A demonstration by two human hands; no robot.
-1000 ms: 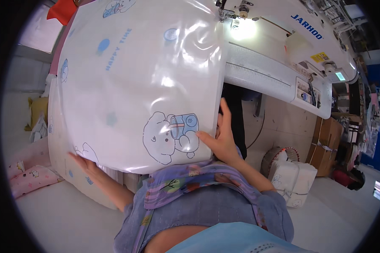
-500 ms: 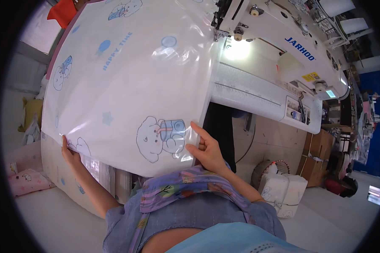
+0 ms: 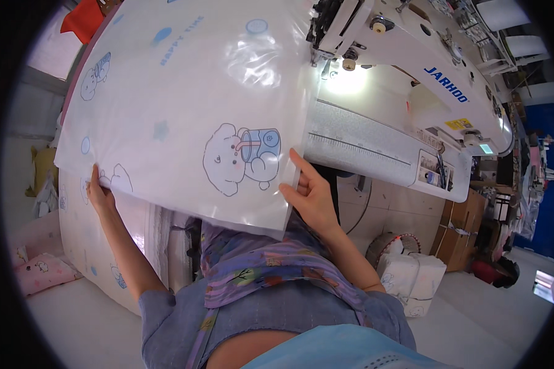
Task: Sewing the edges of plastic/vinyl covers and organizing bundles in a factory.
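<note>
A large glossy white plastic sheet [image 3: 184, 141], printed with cartoon puppies and blue drink cups, spreads in front of me over the sewing table. My left hand [image 3: 100, 190] pinches its near edge at the left, by a printed puppy. Close to the near right corner, my right hand [image 3: 312, 195] grips the sheet's right edge between thumb and fingers. That right edge runs up to the needle area of a white industrial sewing machine [image 3: 425, 80], whose lamp is lit. Whether the edge lies under the presser foot I cannot tell.
The machine bed with a ruler scale [image 3: 363, 144] lies right of the sheet. On the floor at right stand a tied white bundle [image 3: 410, 280], a round basket [image 3: 381, 246] and a cardboard box [image 3: 458, 230]. More printed sheet [image 3: 98, 258] hangs at left, near a pink package [image 3: 43, 267].
Both hands have moved away from me, carrying the sheet up toward the machine. The printed puppy by my right hand sits higher, and the sheet's near edge has shifted forward.
</note>
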